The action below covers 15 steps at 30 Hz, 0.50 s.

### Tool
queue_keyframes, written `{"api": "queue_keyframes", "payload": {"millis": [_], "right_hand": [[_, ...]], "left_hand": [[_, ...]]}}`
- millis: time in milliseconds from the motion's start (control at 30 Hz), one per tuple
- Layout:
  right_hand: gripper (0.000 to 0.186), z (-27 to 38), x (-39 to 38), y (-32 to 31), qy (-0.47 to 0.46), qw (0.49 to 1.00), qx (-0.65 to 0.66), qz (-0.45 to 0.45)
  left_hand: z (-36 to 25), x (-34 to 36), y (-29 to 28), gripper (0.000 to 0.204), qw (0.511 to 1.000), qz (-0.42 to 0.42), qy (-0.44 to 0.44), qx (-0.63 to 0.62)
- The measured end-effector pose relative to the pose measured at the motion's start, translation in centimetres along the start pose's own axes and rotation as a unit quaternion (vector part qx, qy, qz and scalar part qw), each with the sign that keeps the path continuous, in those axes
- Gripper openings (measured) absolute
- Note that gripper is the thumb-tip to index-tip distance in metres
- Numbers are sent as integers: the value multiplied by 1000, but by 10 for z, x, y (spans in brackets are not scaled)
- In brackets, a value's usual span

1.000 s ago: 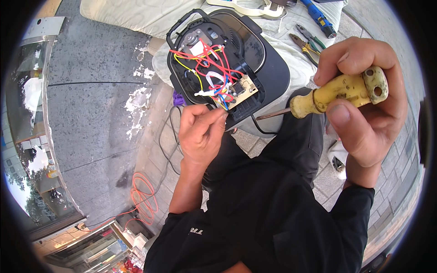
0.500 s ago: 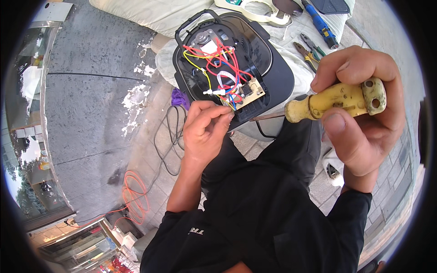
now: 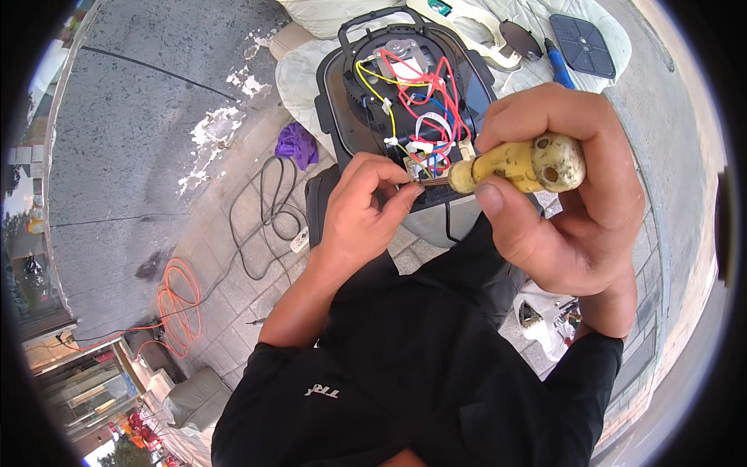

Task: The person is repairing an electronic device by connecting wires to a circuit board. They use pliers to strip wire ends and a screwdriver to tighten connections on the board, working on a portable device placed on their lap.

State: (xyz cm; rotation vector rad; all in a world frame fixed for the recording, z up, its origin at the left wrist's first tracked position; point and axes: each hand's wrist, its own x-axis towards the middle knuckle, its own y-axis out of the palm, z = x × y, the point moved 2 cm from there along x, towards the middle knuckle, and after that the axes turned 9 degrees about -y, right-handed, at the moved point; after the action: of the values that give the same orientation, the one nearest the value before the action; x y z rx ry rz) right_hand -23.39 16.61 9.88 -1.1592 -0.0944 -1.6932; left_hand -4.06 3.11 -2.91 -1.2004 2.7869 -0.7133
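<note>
A black appliance (image 3: 340,117) with its underside open and a folding handle stands in front of my knees. Red, yellow, blue and white wires (image 3: 392,124) cross its inside and run to a partly covered circuit board (image 3: 467,150) at its near edge. My right hand (image 3: 595,175) is wrapped round the worn yellow handle of a screwdriver (image 3: 510,167). Its shaft points left, the tip close to my left fingertips. My left hand (image 3: 366,210) pinches thumb and forefinger together at the board's near edge; what lies between them is too small to make out.
Beyond the appliance, a pale cloth (image 3: 299,86) bears a cream ring-shaped part (image 3: 467,29), a blue tool (image 3: 558,66) and a dark square plate (image 3: 580,44). A purple cloth (image 3: 296,145), black cable (image 3: 261,210) and orange cable (image 3: 180,303) lie on the ground at left.
My right hand has brought the screwdriver left, its tip now beside my left fingertips. My left hand keeps its pinch. The view has shifted, and my right hand now hides the pliers.
</note>
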Motion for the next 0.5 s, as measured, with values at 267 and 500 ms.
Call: {"api": "queue_keyframes", "payload": {"millis": [267, 500], "right_hand": [[40, 0, 10, 1, 57, 998, -8, 34], [40, -3, 15, 6, 64, 997, -2, 43]], "left_hand": [[0, 0, 0, 22, 1000, -3, 19, -20], [2, 0, 1, 21, 999, -7, 8, -34]]}}
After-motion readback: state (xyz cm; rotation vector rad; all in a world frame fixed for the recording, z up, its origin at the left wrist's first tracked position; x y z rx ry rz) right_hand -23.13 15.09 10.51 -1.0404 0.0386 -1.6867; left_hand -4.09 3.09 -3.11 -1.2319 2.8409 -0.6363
